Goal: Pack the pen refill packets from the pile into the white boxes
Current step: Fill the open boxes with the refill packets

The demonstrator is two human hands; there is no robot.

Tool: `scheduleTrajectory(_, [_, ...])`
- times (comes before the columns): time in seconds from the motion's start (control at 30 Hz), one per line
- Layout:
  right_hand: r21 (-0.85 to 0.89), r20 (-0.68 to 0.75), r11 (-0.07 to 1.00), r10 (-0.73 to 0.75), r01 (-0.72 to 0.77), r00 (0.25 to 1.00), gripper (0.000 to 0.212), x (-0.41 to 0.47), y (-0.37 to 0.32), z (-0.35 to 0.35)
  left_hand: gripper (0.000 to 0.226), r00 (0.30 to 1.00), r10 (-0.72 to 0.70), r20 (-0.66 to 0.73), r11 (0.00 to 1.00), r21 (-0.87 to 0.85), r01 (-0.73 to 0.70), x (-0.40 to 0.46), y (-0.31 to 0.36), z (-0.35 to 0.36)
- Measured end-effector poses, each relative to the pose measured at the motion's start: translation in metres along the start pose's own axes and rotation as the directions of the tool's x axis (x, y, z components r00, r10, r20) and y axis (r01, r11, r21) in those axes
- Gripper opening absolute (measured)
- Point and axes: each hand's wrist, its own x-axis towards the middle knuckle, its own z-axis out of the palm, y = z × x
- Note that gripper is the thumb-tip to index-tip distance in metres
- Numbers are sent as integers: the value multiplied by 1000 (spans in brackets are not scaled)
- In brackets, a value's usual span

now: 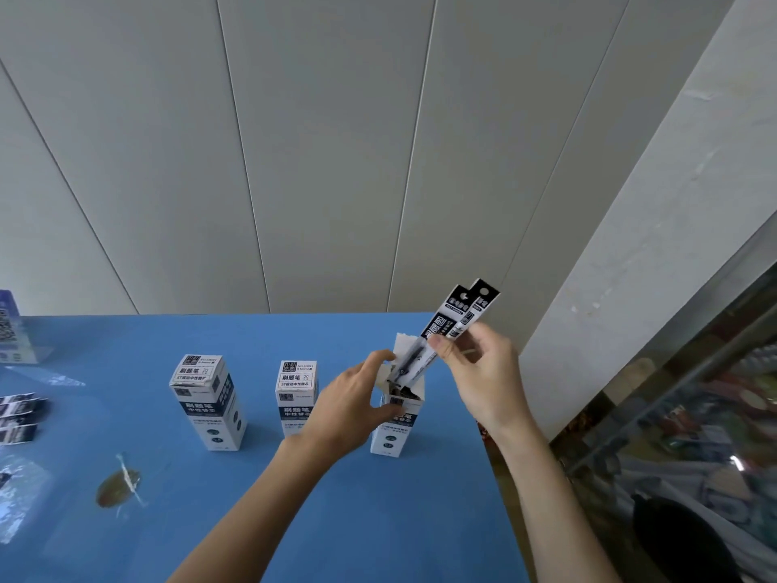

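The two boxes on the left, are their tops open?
No, both boxes have closed tops; only the box under the hands is open.

This looks like a small stationery shop. Identical retail boxes [209,399] stand on a blue counter [378,498] against a panelled wall [294,140]. A glass display case [689,418] of blurred goods stands beside it.

3 upright white boxes [208,401] [297,395] [395,422], 2 held refill packets [441,326] [475,309], 2 hands [349,408] [483,372]

Blue table [210,519] against a pale panelled wall [294,162] — perhaps a glass cabinet [693,414] on the right.
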Motion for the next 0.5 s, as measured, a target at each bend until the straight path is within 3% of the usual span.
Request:
scheduleTrajectory(0.2, [-27, -52, 996, -89, 88, 995, 15, -1, -12, -3, 58, 1000, -6, -26, 1000, -1, 6, 1, -6, 4])
scheduleTrajectory(0.5, [-136, -1, 986, -95, 94, 995, 11, -2, 4, 10, 53, 997, -22, -68, 1000, -4, 22, -1, -5, 7])
